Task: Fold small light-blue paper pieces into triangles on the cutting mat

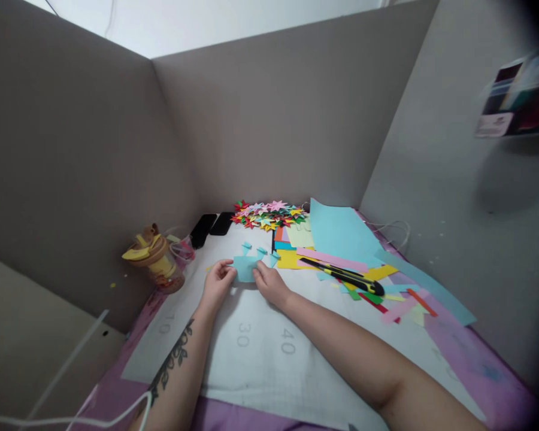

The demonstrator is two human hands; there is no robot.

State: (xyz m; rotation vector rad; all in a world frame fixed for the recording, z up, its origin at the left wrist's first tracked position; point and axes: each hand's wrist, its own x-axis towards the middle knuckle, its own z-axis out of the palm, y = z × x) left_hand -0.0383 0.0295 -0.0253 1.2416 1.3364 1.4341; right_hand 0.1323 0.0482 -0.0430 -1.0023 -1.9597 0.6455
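A small light-blue piece of paper (245,269) is held between my two hands above the white sheet. My left hand (220,281) pinches its left edge between thumb and fingers. On the right edge, the thumb and fingers of my right hand (270,285) grip the same piece. Just behind it lie several small folded light-blue paper pieces (261,250). Farther back is a heap of folded paper stars (269,215) in pink, red, yellow, green and blue.
A black and yellow utility knife (344,276) lies on coloured paper strips (399,305) at the right. Behind them stretches a large light-blue sheet (341,230). A brown and yellow cup (157,263) and two black phones (203,230) are at the left. Grey panels (278,120) enclose the table.
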